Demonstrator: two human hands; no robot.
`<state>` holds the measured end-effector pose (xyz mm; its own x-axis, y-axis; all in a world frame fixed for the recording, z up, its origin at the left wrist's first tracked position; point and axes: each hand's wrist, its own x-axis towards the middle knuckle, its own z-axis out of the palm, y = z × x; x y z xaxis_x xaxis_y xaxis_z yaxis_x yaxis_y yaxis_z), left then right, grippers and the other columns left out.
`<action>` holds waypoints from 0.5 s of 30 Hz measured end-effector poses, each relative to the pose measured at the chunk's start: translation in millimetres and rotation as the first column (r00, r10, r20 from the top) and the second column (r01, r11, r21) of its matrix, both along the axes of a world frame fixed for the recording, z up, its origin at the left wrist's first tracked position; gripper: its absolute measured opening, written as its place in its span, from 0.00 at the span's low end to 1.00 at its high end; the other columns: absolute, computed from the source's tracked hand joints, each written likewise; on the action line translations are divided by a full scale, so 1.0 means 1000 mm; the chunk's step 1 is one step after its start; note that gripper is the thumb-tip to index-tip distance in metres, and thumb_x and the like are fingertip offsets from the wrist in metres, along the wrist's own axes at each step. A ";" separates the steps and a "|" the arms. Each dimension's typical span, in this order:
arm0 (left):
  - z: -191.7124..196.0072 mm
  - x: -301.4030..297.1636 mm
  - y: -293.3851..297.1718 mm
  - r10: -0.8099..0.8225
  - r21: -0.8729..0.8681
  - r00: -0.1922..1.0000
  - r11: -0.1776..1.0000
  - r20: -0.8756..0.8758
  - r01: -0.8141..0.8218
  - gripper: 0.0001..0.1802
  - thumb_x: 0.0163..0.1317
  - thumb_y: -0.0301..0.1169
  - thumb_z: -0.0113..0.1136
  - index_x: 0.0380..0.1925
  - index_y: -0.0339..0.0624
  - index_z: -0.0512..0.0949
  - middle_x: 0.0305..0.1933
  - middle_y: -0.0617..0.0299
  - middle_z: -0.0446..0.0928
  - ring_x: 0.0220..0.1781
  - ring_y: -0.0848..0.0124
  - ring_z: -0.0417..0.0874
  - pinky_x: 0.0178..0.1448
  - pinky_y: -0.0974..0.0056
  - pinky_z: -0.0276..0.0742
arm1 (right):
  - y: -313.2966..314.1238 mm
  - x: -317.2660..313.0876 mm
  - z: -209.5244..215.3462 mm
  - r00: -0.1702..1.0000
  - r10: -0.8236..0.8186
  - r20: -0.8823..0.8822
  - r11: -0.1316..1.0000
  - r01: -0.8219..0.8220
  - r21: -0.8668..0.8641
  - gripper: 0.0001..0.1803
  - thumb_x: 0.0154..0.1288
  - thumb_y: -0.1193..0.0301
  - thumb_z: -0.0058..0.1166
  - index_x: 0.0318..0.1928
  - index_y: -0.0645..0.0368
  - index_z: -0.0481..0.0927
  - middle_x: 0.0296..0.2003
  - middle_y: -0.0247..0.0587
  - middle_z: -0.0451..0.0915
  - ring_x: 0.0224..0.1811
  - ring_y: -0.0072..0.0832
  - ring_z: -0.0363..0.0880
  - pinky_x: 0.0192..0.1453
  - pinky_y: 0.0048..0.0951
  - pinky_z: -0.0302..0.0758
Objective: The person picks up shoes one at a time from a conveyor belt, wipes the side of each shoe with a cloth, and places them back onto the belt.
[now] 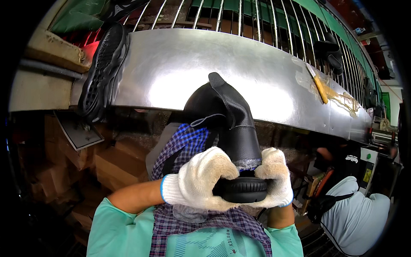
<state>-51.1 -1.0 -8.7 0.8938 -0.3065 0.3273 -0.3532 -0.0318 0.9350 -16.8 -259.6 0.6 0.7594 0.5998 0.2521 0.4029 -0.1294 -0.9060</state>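
Note:
A black leather boot upper (239, 143) lies with its shaft toward the metal bench and its end toward my body. A pull loop and an ankle flap show on it. At the end near me is a whitish, rough band. Against that end sits a black ridged rubber sole (244, 191). My left hand (201, 180), in a white knit glove, wraps round the sole from the left, thumb toward the upper. My right hand (276, 180), gloved alike, closes round it from the right, thumb by the band. Fingers under the sole are partly hidden.
A shiny metal bench (171, 68) runs across, with metal roller bars (239, 17) behind it. Another black sole (102, 73) stands at the left. A yellow-handled knife (320, 88) lies at the right, beyond it a black boot (329, 51). Cardboard boxes (120, 165) and a person (355, 218) flank me.

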 end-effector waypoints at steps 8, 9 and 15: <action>0.004 0.020 0.003 -0.088 0.006 0.992 0.996 -0.091 0.089 0.31 0.39 0.39 0.92 0.37 0.39 0.80 0.36 0.56 0.77 0.30 0.58 0.80 0.32 0.56 0.75 | 0.001 0.019 -0.003 0.988 0.056 -0.145 0.995 -0.043 0.094 0.37 0.40 0.59 0.92 0.51 0.53 0.85 0.43 0.36 0.77 0.39 0.36 0.76 0.47 0.44 0.70; 0.003 0.021 0.003 -0.075 -0.023 0.992 0.997 -0.105 0.073 0.31 0.38 0.39 0.92 0.37 0.39 0.80 0.35 0.56 0.77 0.30 0.58 0.80 0.32 0.56 0.75 | 0.001 0.021 -0.002 0.984 0.072 -0.161 0.995 -0.060 0.080 0.37 0.40 0.59 0.92 0.51 0.53 0.85 0.43 0.37 0.77 0.39 0.37 0.76 0.47 0.44 0.70; 0.000 0.026 0.002 -0.012 -0.118 0.975 0.993 -0.222 -0.014 0.31 0.38 0.39 0.93 0.36 0.41 0.78 0.34 0.57 0.78 0.29 0.60 0.80 0.31 0.57 0.74 | 0.010 0.033 -0.001 0.979 0.041 -0.202 0.999 -0.034 0.036 0.35 0.40 0.58 0.92 0.48 0.54 0.86 0.40 0.37 0.80 0.36 0.37 0.76 0.42 0.42 0.71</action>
